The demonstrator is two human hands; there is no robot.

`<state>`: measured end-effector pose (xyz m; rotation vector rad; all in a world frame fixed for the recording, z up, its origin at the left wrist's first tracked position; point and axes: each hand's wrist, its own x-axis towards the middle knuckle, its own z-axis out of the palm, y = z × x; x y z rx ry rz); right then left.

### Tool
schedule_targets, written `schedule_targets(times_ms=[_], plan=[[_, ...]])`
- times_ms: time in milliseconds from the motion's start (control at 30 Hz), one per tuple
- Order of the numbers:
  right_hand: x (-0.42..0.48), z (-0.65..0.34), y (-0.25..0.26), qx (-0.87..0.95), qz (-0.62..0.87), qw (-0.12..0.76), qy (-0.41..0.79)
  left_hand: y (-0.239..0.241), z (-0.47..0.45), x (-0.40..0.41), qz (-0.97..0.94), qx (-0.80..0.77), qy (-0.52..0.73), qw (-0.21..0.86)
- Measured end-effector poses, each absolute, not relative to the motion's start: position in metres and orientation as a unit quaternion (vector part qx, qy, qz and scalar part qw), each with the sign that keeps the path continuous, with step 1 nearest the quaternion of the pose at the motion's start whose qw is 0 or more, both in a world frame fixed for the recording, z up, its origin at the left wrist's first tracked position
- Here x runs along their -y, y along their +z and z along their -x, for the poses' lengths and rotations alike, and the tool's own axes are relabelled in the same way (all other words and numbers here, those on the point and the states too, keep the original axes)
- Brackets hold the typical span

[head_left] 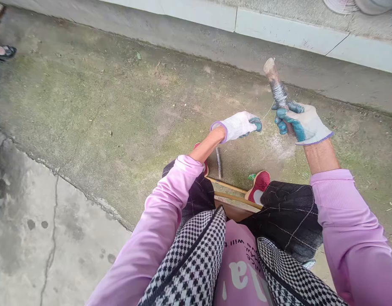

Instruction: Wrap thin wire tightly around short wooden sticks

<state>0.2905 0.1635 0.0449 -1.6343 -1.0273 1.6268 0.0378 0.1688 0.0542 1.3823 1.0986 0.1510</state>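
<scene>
My right hand point(302, 121), in a white work glove with blue-green fingers, is wrapped round a short wooden stick point(272, 72). Silvery wire point(279, 94) is wound in many turns about the stick's middle, and its pale end points up and away from me. From the stick a thin loose strand point(268, 111) slants down toward my left hand point(238, 126). That hand wears a matching glove with a purple cuff, and its fingers are closed at the strand's end. The exact pinch is hidden behind the fingertips.
A thin grey rod point(218, 162) lies on the ground near my red shoes point(261, 182). Wooden bars point(237, 198) show between my legs. A tiled ledge point(278, 32) runs along the far side. Another person's foot point(4, 52) is at the far left.
</scene>
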Motion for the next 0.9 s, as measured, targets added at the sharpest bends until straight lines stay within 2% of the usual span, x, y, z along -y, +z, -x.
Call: schedule_targets(times_ms=[100, 167, 233, 333, 400, 467, 567, 667, 800, 900], plan=[[-0.172, -0.291, 0.031, 0.361, 0.655, 0.325, 0.579, 0.06, -0.042, -0.162, -0.601, -0.479, 0.023, 0.639], [-0.178, -0.293, 0.026, 0.399, 0.698, 0.281, 0.524, 0.062, -0.044, -0.159, -0.603, -0.471, 0.013, 0.644], [-0.181, -0.295, 0.023, 0.495, 0.736, 0.161, 0.433, 0.063, -0.044, -0.16, -0.612, -0.467, 0.01, 0.638], [-0.184, -0.293, 0.022, 0.626, 0.701, -0.064, 0.336, 0.064, -0.039, -0.167, -0.634, -0.481, 0.005, 0.606], [-0.182, -0.292, 0.02, 0.65, 0.663, -0.14, 0.344, 0.062, -0.033, -0.174, -0.652, -0.492, 0.01, 0.577], [-0.177, -0.293, 0.019, 0.634, 0.639, -0.167, 0.402, 0.058, -0.026, -0.181, -0.672, -0.498, 0.024, 0.548], [-0.166, -0.299, 0.023, 0.594, 0.598, -0.161, 0.513, 0.051, -0.018, -0.189, -0.675, -0.517, 0.043, 0.525], [-0.158, -0.307, 0.035, 0.569, 0.541, -0.102, 0.611, 0.045, -0.014, -0.193, -0.656, -0.526, 0.067, 0.536], [-0.154, -0.309, 0.053, 0.508, 0.516, 0.022, 0.689, 0.041, -0.016, -0.191, -0.63, -0.49, 0.108, 0.593], [-0.154, -0.302, 0.058, 0.453, 0.549, 0.154, 0.685, 0.045, -0.024, -0.183, -0.608, -0.483, 0.097, 0.623]])
